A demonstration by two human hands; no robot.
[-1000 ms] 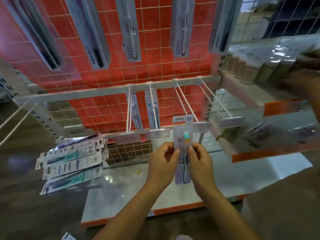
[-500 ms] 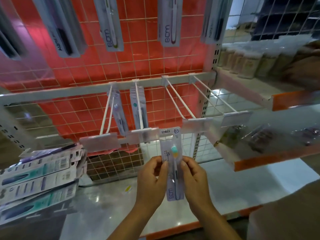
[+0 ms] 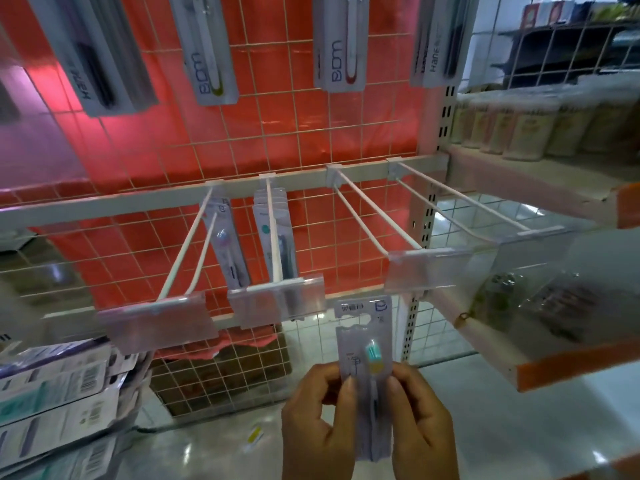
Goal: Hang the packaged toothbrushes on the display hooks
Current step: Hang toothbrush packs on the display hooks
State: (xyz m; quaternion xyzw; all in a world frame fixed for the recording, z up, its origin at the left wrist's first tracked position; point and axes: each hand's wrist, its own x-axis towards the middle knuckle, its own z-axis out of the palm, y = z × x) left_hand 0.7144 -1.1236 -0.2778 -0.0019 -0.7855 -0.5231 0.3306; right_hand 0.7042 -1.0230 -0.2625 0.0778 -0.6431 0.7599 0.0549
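Left hand (image 3: 317,422) and right hand (image 3: 420,422) pinch the side edges of a packaged toothbrush (image 3: 365,344) held between them. The pack stands upright, its long axis vertical, with brush head and hang hole uppermost. Its top sits just below the clear label holders (image 3: 426,268) fronting the display hooks (image 3: 273,237).

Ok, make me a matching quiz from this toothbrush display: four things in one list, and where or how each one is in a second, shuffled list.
1 held pack
2 third hook from left
3 pack stack
4 yellow scrap

A bare
B lower left
C on shelf base
D pinched by left hand and right hand

Pairs: 1-D, 2-A, 3-B, 4-C
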